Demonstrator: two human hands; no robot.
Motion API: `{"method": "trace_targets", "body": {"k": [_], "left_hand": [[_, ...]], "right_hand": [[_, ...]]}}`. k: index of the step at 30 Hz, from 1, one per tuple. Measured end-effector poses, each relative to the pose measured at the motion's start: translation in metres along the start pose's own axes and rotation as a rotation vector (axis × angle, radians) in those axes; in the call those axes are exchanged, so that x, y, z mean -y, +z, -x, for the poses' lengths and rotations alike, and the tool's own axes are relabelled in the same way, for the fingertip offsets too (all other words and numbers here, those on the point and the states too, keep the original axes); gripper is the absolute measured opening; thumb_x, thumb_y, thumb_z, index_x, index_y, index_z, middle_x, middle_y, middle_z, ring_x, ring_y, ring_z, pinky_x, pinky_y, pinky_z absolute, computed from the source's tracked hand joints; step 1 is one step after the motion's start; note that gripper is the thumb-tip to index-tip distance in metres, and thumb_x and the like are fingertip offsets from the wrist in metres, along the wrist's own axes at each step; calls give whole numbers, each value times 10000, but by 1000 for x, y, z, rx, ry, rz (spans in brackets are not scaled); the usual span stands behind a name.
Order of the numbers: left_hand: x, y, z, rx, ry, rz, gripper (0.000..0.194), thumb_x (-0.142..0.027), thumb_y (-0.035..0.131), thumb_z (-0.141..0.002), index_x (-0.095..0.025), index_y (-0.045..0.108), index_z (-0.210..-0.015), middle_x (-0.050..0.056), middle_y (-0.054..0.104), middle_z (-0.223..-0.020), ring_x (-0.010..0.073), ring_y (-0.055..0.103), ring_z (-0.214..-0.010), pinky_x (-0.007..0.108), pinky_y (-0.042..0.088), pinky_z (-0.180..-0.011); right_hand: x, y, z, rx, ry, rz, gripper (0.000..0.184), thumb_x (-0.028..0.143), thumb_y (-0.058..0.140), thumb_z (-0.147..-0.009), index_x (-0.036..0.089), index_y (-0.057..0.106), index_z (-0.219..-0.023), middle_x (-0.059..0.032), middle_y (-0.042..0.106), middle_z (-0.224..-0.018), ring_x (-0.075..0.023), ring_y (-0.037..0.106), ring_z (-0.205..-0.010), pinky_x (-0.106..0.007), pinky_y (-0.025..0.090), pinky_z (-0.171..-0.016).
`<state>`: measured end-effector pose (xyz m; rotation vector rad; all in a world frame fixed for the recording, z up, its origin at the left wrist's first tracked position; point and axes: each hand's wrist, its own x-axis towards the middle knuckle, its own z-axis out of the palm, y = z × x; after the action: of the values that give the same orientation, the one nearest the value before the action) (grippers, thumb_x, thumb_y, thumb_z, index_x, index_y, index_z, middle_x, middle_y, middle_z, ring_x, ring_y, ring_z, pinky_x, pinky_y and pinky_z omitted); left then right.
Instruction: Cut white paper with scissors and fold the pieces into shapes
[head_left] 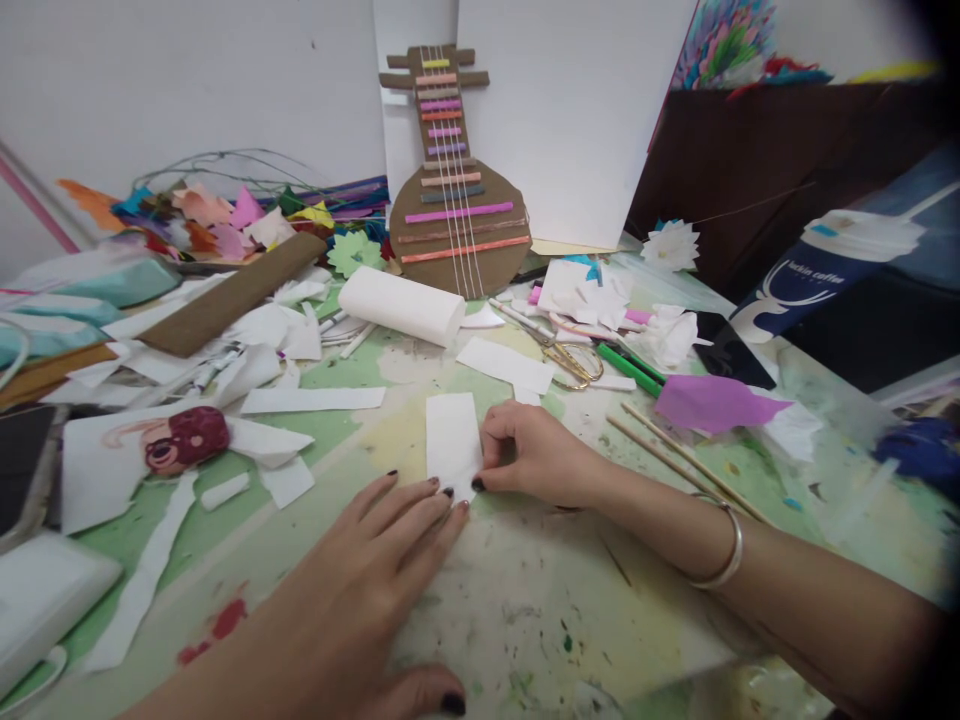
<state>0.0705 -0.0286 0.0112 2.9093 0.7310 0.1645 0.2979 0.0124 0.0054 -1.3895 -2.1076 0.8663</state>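
Observation:
A small white paper strip (452, 436) lies on the paint-stained table (540, 600) in front of me. My left hand (382, 560) lies flat with its fingers stretched out, and the fingertips press on the strip's near edge. My right hand (529, 455) is curled, pinching the strip's right near corner between thumb and fingers. A silver bangle (726, 550) sits on my right wrist.
A white paper roll (401, 305), gold-handled scissors (566, 358), a green marker (628, 368), wooden sticks (675, 455) and a purple paper piece (712, 402) lie beyond the strip. A cardboard guitar model (454, 190) leans on the wall. Paper scraps cover the left; a coffee cup (825, 270) lies right.

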Motion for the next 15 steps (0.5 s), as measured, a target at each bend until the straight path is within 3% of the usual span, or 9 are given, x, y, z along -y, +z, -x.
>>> {"method": "trace_targets", "body": {"k": [6, 11, 15], "left_hand": [[-2, 1, 5, 7, -49, 13, 789, -587, 523, -763, -235, 253, -1415, 126, 427, -1361, 341, 356, -1255, 582, 274, -1018], [-4, 3, 6, -5, -65, 34, 779, -570, 532, -764, -233, 261, -1412, 119, 421, -1367, 336, 339, -1264, 577, 241, -1031], [-6, 5, 2, -25, -83, 47, 786, -580, 549, -743, -223, 298, -1397, 119, 459, -1315, 333, 361, -1228, 579, 224, -1033]], "right_hand": [[-1, -2, -1, 37, 98, -104, 105, 123, 634, -612, 142, 544, -560, 27, 548, -607, -81, 481, -569, -199, 352, -534], [6, 2, -1, 56, 27, -21, 109, 147, 660, -588, 150, 563, -539, 18, 580, -590, -119, 521, -679, -223, 380, -636], [9, 1, -2, 57, 70, -11, 124, 115, 642, -564, 150, 538, -507, 23, 558, -561, -122, 519, -677, -222, 383, -637]]}}
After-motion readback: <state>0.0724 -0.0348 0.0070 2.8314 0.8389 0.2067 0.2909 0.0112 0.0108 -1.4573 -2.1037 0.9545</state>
